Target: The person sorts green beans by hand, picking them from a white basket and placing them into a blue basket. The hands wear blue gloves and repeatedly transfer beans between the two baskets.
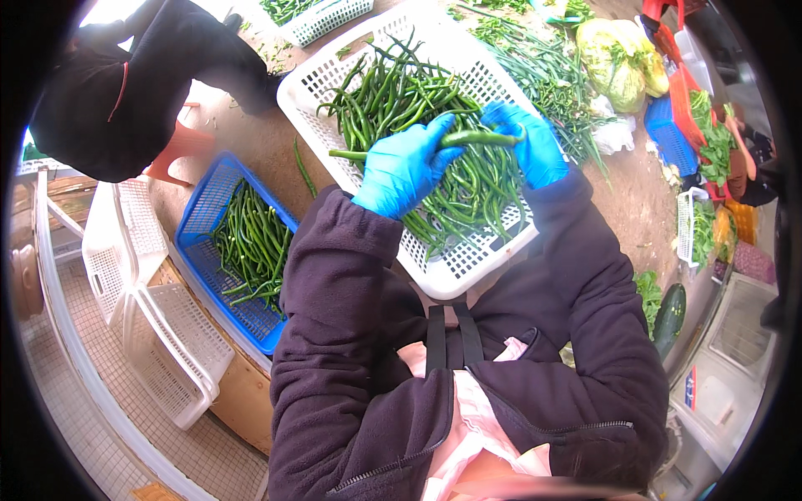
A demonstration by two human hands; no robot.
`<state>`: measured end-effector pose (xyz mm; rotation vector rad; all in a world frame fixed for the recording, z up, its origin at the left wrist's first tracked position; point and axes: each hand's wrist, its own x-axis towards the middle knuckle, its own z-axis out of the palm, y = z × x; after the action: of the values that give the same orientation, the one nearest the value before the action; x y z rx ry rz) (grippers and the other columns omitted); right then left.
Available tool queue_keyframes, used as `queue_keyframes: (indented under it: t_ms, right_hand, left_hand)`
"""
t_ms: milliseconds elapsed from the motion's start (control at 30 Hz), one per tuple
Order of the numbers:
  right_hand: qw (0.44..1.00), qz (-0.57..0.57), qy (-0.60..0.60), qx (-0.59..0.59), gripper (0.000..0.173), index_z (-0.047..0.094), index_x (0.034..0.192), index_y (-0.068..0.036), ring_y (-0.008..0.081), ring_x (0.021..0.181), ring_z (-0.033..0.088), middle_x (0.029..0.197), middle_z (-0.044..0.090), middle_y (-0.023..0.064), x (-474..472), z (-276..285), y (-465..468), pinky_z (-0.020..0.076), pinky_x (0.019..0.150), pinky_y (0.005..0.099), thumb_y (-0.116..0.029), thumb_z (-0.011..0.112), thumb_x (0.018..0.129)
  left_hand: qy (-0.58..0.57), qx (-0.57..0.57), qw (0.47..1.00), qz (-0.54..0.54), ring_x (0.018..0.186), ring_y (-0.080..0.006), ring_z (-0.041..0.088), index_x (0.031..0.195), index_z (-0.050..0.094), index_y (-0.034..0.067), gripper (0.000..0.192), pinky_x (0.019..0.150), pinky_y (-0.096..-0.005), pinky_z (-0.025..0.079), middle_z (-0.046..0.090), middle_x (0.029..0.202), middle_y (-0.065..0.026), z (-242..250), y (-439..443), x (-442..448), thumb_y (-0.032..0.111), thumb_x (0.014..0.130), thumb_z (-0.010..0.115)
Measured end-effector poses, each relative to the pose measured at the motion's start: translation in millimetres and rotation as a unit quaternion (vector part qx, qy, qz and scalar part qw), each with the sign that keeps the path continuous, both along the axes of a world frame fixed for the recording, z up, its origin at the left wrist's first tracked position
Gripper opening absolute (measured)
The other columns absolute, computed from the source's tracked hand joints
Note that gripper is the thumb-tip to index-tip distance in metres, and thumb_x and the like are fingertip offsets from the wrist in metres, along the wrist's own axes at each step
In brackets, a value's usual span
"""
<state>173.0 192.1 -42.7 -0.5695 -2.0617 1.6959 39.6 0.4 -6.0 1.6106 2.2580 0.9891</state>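
Observation:
Both hands wear blue disposable gloves. My left hand is closed around a long green chili pepper, whose thick part extends to the right. A thin green end also juts out on the left of that fist; I cannot tell whether it belongs to the same pepper. My right hand has its fingers curled at the pepper's right end and pinches it. Beneath both hands, a heap of long green chili peppers lies in a white perforated plastic basket, close in front of my lap.
Left of me, a blue plastic basket holds more green peppers. White baskets lie beyond it. A person in dark clothes is at upper left by a red stool. Scallions and bagged cabbage lie at upper right.

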Motion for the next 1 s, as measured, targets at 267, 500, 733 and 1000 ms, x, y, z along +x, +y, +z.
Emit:
queue_keyframes:
  t_ms: [267,500,733,1000]
  right_hand:
    - [0.850,0.006,0.080,0.521,0.025,0.066,0.104,-0.006,0.0297,0.094,0.060,0.102,0.064,0.0105,0.0,30.9,-2.5,0.0482,0.083,0.0409,-0.021,0.065,0.084]
    - [0.978,0.083,0.045,0.185,0.025,0.065,0.096,-0.007,0.0259,0.086,0.059,0.091,0.062,0.0059,1.4,20.5,-6.0,0.0475,0.073,0.0393,-0.007,0.074,0.072]
    - [0.852,0.054,0.122,0.506,0.022,0.064,0.090,-0.009,0.0272,0.080,0.056,0.081,0.058,0.0057,-1.7,11.4,-12.3,0.0463,0.075,0.0407,-0.009,0.074,0.071]
    - [0.791,-0.063,0.064,0.606,0.007,0.064,0.083,-0.009,0.0252,0.072,0.054,0.073,0.053,0.0051,-0.3,18.5,-27.9,0.0455,0.085,0.0425,-0.013,0.069,0.080]
  left_hand:
    - [-0.012,-0.015,0.995,0.095,0.082,-0.0352,0.065,0.119,0.059,0.011,0.035,0.069,-0.0417,0.052,0.067,0.095,-0.0154,-4.0,-5.2,-6.3,0.032,0.091,0.061]
    - [-0.074,0.066,0.995,0.026,0.095,-0.0327,0.065,0.121,0.060,0.010,0.031,0.079,-0.0371,0.052,0.065,0.107,-0.0145,-11.9,4.7,2.7,0.019,0.091,0.061]
    - [-0.066,0.044,0.997,0.018,0.087,-0.0311,0.065,0.114,0.062,0.008,0.026,0.075,-0.0348,0.051,0.065,0.099,-0.0126,-11.9,4.7,3.3,0.013,0.089,0.063]
    - [-0.037,0.073,0.994,0.076,0.082,-0.0314,0.065,0.106,0.063,0.006,0.020,0.071,-0.0341,0.052,0.064,0.094,-0.0141,-11.0,10.3,12.3,0.013,0.087,0.066]
